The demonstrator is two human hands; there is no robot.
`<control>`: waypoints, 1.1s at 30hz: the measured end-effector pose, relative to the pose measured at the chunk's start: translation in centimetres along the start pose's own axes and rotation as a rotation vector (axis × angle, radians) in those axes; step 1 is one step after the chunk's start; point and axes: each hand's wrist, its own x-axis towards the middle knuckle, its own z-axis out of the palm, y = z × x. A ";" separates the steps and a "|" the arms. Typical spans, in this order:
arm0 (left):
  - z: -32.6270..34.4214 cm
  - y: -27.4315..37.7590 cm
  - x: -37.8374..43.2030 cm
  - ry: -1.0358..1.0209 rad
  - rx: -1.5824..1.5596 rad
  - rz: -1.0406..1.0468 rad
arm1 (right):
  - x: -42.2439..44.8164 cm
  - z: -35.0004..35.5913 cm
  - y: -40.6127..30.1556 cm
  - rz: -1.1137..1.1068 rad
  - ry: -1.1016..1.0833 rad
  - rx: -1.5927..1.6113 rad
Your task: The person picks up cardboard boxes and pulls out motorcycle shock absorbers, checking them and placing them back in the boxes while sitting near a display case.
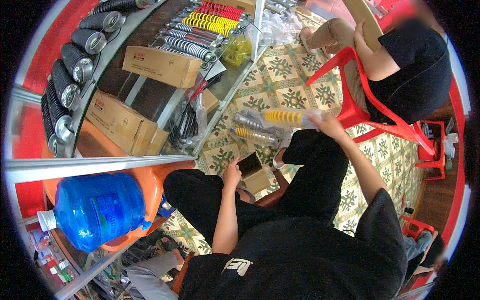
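Note:
My right hand [329, 126] grips one end of a yellow-spring shock absorber [283, 117] wrapped in clear plastic, held over the floor in front of my knee. Below and beside it, another yellow-spring shock absorber [253, 135] and a grey-spring one [249, 120] lie on the tiles, also in plastic. My left hand [231, 175] is at the left edge of a small cardboard box [257, 182] between my feet. The box's dark opening faces up; its inside is too dark to make out. Whether the left fingers grip the box edge is unclear.
A glass display case holds shock absorbers [189, 47] with red, yellow and silver springs, and long cardboard boxes [161, 67]. A blue water bottle [99, 210] lies on an orange chair [150, 187] at left. Another person [412, 71] sits on a red plastic chair [350, 108].

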 end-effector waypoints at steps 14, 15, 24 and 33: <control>1.6 -2.8 1.5 0.171 0.061 0.156 | 15.2 27.8 7.3 0.189 -0.106 0.189; 1.5 -2.8 1.4 0.157 0.064 0.142 | 15.2 28.3 7.4 0.212 -0.181 0.226; 0.6 -1.6 1.8 0.117 -0.011 0.071 | 15.1 36.2 13.5 0.460 -0.106 0.247; 0.8 -2.3 2.1 0.128 -0.092 0.113 | 14.7 43.0 15.2 0.841 -0.194 0.911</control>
